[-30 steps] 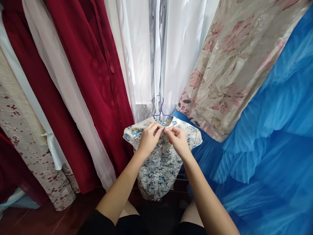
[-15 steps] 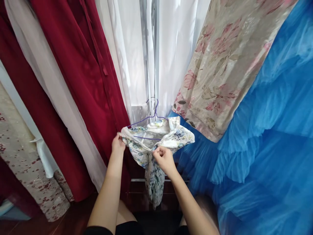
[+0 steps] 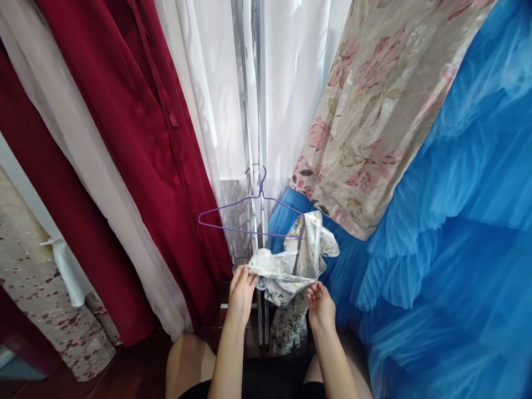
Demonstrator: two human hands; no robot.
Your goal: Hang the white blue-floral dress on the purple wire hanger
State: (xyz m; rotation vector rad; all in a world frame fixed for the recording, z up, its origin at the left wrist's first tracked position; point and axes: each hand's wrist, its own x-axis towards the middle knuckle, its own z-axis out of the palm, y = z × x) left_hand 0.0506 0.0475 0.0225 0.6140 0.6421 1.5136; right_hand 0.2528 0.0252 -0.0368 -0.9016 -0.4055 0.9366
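A white garment with a blue and green floral print (image 3: 286, 277) hangs from the right end of a purple wire hanger (image 3: 233, 228). The hanger's left end is bare, and its hook is at a pale metal upright. My left hand (image 3: 241, 288) pinches the garment's left edge, below the hanger. At the right, my right hand (image 3: 321, 303) grips the same stretched edge, fingers closed on the cloth. The garment's lower part dangles between my forearms, near the floor.
Dark red cloth (image 3: 124, 138) and pale drapes hang on the left. White curtains (image 3: 291, 83) are behind the metal upright (image 3: 261, 138). To the right hang a beige cloth with pink flowers (image 3: 366, 122) and a ruffled blue tulle skirt (image 3: 457, 277). My bare knees flank the garment.
The garment's left side has come off the hanger's left end. Both hands have moved right and down with the cloth, baring most of the hanger.
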